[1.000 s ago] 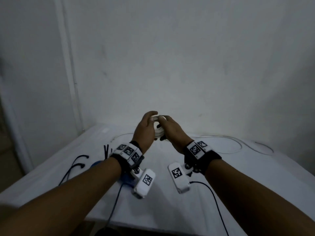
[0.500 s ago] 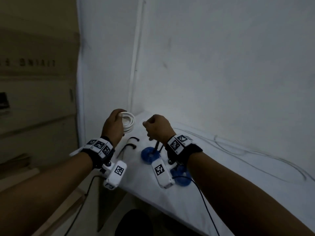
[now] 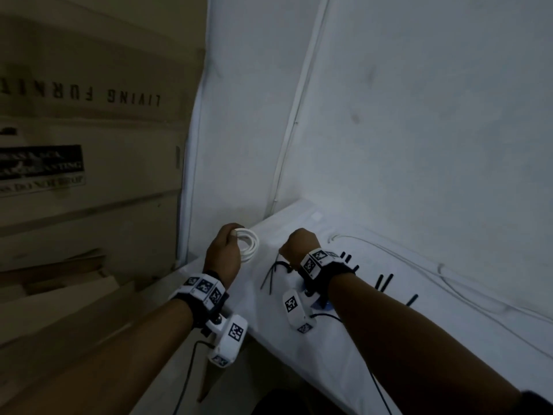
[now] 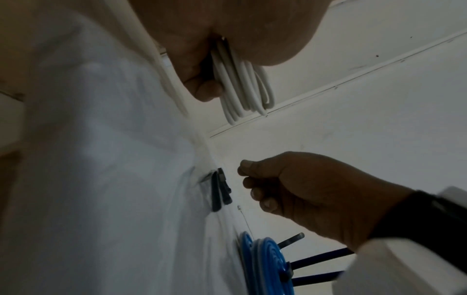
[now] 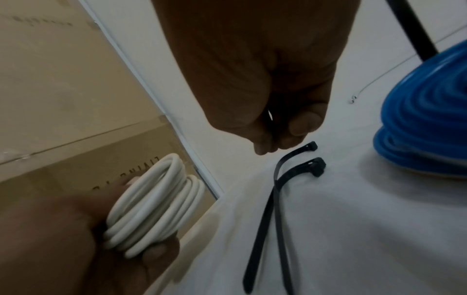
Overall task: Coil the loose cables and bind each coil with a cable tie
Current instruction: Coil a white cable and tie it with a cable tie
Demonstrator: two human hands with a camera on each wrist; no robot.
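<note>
White cable coil (image 3: 247,244): several loops, held off the table (image 3: 389,339) near its left edge, just left of the black cable ties (image 5: 278,191). Left hand (image 3: 223,254) grips it; fingers curled round the bundle, thumb pressed on the lower loops (right wrist view).

Black cable ties: two lie crossed on the table, heads pointing away from the person, between the coil and the blue cable coils (image 5: 427,119). Right hand (image 3: 299,245) hovers just above the tie heads. Its fingers (image 5: 300,123) are curled, thumb and forefinger closed together at the tips. A thin dark strip shows between them, approx. at the pinch point; poss. a tie, but view too blurred to confirm.

Blue cable coils: two, on the table near the right wrist, each w/ a black tie tail (image 4: 321,259) sticking out. In the head view they are mostly hidden by the right forearm.

Loose white cable (image 3: 449,283): thin, uncoiled, trails across the table to the right, along the wall (image 3: 419,115).

Cardboard boxes (image 3: 89,145) stand left of the table, printed lettering visible.
</note>
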